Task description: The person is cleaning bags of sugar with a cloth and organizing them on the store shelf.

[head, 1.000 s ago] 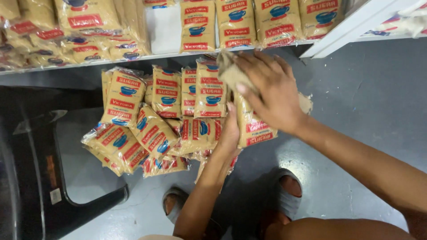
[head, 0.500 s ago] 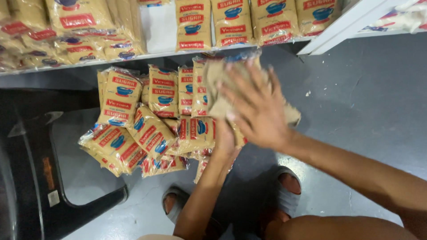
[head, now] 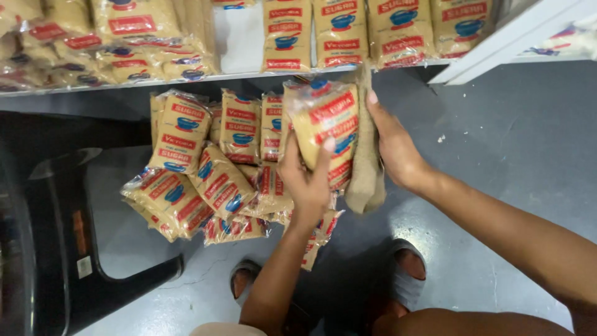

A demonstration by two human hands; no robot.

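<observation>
My left hand [head: 306, 177] grips the lower left side of a clear packet of brown sugar [head: 326, 124] with red and blue printing, held upright over the floor. My right hand [head: 393, 146] is at the packet's right side and holds a beige cloth [head: 367, 180] that hangs down against it. Under the hands a pile of like sugar packets [head: 205, 168] lies on the grey floor, leaning against the shelf base. Both of my feet in sandals [head: 407, 274] stand below the pile.
A white shelf [head: 236, 37] across the top carries rows of the same sugar packets [head: 398, 28]. A black plastic stool [head: 68, 236] stands at the left. A white shelf edge [head: 516, 31] runs diagonally at the top right over grey floor [head: 510, 155].
The packet has been lifted clear of the pile. My right hand, earlier flat over its front with the cloth, has slid to its right side. My left hand now shows on the packet.
</observation>
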